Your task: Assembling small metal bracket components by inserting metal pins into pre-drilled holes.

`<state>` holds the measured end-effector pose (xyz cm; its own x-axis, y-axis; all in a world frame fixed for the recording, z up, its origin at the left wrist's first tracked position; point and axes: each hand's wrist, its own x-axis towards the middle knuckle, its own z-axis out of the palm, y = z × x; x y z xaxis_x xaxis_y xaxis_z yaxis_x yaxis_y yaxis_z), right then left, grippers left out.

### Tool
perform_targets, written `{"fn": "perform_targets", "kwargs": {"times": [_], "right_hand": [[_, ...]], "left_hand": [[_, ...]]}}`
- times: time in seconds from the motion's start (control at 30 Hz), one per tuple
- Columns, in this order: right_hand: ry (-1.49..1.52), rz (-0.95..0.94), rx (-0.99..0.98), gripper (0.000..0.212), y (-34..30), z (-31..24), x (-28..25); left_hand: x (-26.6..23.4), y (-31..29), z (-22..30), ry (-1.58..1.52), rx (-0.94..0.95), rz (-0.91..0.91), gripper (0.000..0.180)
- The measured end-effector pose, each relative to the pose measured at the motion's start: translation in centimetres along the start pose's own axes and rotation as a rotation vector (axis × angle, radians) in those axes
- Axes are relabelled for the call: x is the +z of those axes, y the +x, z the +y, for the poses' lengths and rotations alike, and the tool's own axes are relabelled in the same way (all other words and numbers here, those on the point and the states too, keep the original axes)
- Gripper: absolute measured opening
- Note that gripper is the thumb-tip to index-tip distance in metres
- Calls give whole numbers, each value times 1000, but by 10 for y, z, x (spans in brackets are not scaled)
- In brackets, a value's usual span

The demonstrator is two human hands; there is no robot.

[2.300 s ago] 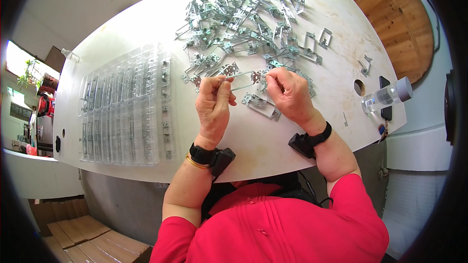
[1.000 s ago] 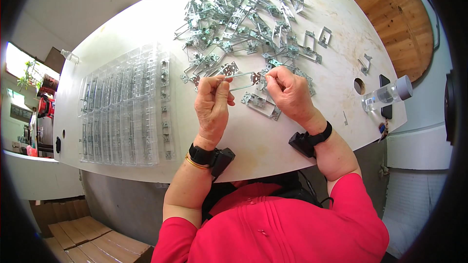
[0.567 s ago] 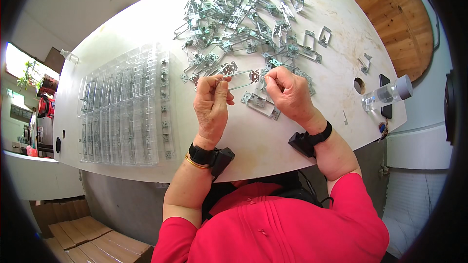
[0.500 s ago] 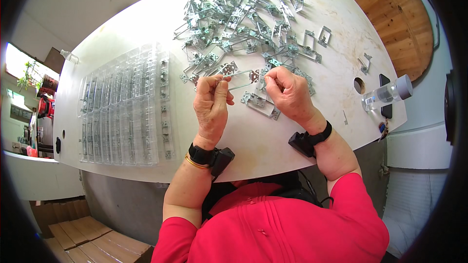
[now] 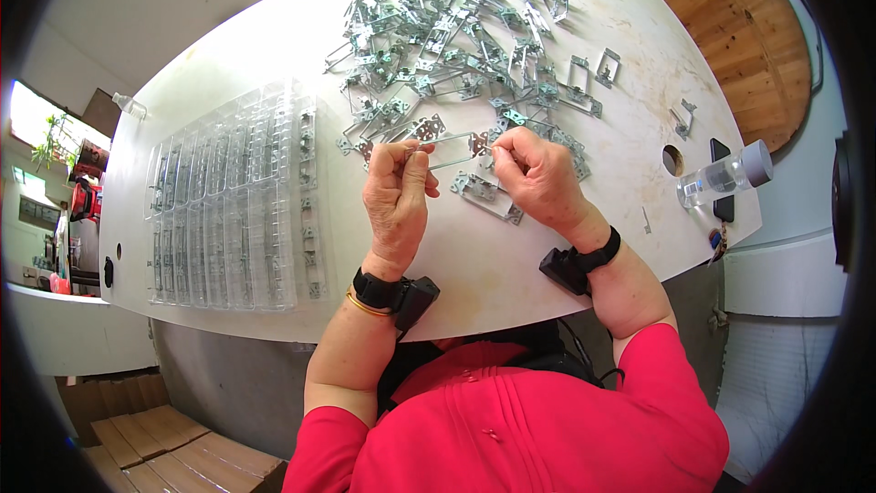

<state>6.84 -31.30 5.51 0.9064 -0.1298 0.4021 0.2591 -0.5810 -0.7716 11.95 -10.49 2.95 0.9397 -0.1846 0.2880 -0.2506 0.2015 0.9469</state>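
Between my hands is a small metal bracket (image 5: 450,163), a narrow frame with two long rods and a plate at its right end. My left hand (image 5: 399,196) pinches its left end between thumb and fingers. At the plate on the other end, my right hand (image 5: 538,173) is closed with thumb and forefinger together; what those fingertips hold is too small to make out. Just below lies another metal bracket (image 5: 493,201) on the table, near my right hand. Beyond both hands spreads a heap of similar metal brackets (image 5: 447,36).
Clear plastic trays (image 5: 224,219) filled with metal parts stand at the left of the white table (image 5: 438,306). At the right are a clear bottle (image 5: 721,178) with a grey lid, a dark phone-like object (image 5: 723,208) and a round hole (image 5: 672,160). Cardboard boxes (image 5: 182,447) sit on the floor.
My right hand has shifted very slightly left at the bracket's plate end. My left hand keeps its pinch, nearly still.
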Motion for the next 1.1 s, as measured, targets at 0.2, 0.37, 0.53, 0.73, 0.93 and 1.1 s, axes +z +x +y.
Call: {"fn": "perform_targets", "kwargs": {"times": [0.2, 0.37, 0.53, 0.73, 0.93, 1.1], "right_hand": [[-43, 4, -7, 4, 0, 1, 1], [24, -11, 51, 4, -1, 1, 0], [-3, -23, 37, 4, -1, -2, 0], [58, -1, 79, 5, -2, 1, 0], [6, 11, 62, 6, 0, -2, -1], [-3, 18, 53, 7, 0, -2, -1]], "left_hand": [[1, -1, 2, 14, 6, 5, 6], [1, 0, 1, 0, 7, -9, 5], [1, 0, 2, -7, 16, -4, 2], [1, 0, 4, 12, 16, 9, 3], [0, 1, 5, 14, 15, 30, 2], [0, 1, 4, 8, 14, 26, 3]]}}
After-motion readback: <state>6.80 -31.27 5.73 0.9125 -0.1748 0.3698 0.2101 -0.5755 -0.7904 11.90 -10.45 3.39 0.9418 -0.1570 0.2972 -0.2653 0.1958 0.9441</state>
